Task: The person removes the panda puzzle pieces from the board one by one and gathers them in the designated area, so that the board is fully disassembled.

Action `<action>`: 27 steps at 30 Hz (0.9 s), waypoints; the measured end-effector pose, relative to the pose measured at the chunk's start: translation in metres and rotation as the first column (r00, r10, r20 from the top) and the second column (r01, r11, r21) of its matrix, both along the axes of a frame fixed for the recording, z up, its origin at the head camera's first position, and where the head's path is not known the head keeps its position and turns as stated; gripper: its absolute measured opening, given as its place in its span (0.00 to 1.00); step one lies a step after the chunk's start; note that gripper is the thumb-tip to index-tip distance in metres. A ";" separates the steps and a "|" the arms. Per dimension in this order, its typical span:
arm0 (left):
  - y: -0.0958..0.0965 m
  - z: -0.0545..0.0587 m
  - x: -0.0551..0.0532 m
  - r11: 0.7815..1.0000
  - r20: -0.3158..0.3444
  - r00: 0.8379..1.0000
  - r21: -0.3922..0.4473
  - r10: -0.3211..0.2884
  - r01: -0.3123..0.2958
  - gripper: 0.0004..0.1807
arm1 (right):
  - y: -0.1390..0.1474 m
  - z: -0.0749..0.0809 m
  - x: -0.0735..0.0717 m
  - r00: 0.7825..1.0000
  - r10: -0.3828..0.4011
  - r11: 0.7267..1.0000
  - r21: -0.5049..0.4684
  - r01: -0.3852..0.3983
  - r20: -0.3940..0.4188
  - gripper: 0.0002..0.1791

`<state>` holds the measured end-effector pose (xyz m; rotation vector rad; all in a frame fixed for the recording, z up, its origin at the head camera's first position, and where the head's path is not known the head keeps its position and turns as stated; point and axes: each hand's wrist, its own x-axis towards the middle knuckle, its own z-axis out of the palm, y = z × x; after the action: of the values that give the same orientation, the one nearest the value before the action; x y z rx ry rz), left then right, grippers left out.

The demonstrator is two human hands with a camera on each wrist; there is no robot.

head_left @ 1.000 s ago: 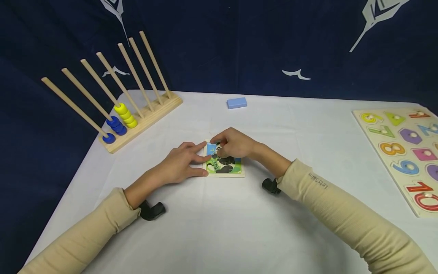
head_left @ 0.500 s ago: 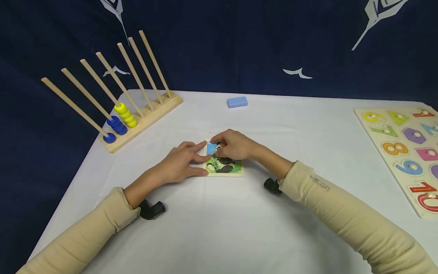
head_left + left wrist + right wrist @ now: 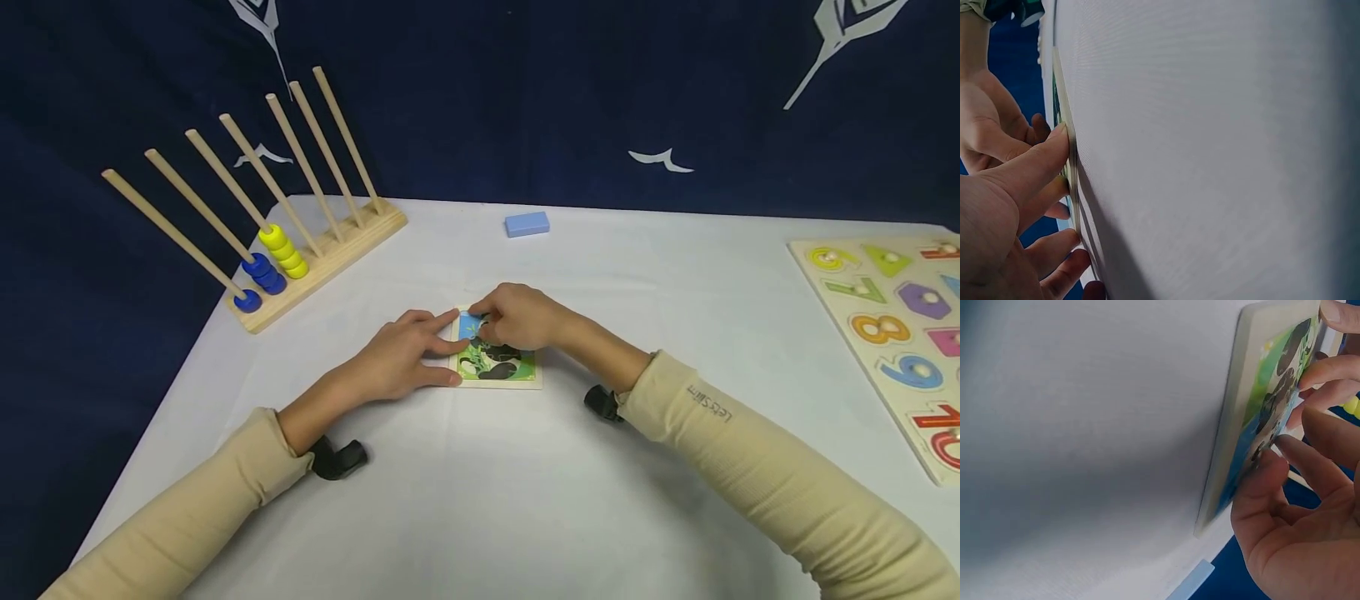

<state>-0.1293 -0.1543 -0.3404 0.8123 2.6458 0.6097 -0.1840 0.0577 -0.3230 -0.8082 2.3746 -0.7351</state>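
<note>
A small square panda jigsaw puzzle (image 3: pixel 498 368) in a pale wooden frame lies flat on the white table, between both hands. From its left side my left hand (image 3: pixel 397 354) reaches in with spread fingers. Its thumb rests at the lower left corner, the index at the upper left corner, and another fingertip on the picture. My right hand (image 3: pixel 525 317) bends over the upper part, thumb and index fingertips touching the picture (image 3: pixel 1272 394) around the panda's head. I cannot tell whether they pinch a piece there. That hand hides the upper right of the puzzle.
A wooden bead stand (image 3: pixel 330 258) with tall pegs and blue and yellow beads stands at the back left. A light blue block (image 3: pixel 527 224) lies behind the puzzle. At the right edge is a number and shape board (image 3: pixel 885 287). A dark blue curtain (image 3: pixel 570 100) hangs behind the table.
The whole head view has shifted slightly, so things sit a little farther right. Both hands keep nearly the same places on the puzzle; the right fingers shift only slightly.
</note>
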 end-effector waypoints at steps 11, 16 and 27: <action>0.001 -0.002 0.000 1.000 -0.003 1.000 -0.016 0.004 -0.004 0.28 | 0.004 -0.006 -0.005 0.983 -0.074 0.978 -0.180 0.104 0.169 0.25; 0.001 -0.002 0.000 1.000 -0.010 1.000 -0.011 0.002 -0.002 0.27 | 0.001 -0.006 -0.004 0.977 -0.092 0.976 -0.175 0.127 0.194 0.17; 0.001 -0.001 0.000 1.000 -0.005 1.000 -0.005 0.014 -0.014 0.27 | 0.002 -0.010 -0.004 0.996 -0.088 0.991 -0.101 0.088 0.005 0.28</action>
<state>-0.1292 -0.1531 -0.3418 0.7960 2.6582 0.6056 -0.1881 0.0596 -0.3334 -0.7474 2.4014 -0.8973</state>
